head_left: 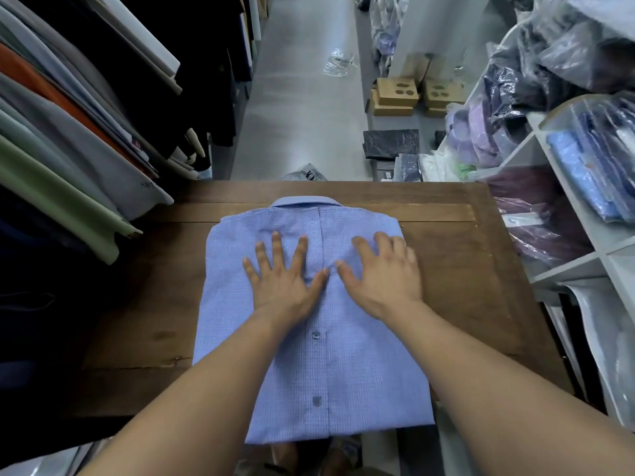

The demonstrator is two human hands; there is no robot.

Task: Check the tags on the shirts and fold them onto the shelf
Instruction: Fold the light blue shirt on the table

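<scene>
Head view: blue shirt (309, 338) folded, buttons up, centre of wooden table (481, 286). Left hand (281, 280) and right hand (381, 276) press flat, fingers spread wide. Fold looks nearly done; move to shelf (567, 269) at 3 o'clock remains

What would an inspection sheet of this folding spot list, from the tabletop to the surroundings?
Surface: dark wooden table, worn, a crack near its left edge.
Job's things: blue shirt folded, buttons up, collar at the far end; white shelf at right holds bagged shirts.
Clutter: loose plastic bags and cardboard boxes on the floor beyond.
Fingers: left hand and right hand rest on the shirt, fingers spread, thumbs nearly meeting.
Cables: nothing seen.
Surroundings: hanging garments at left; narrow grey aisle ahead.
</scene>
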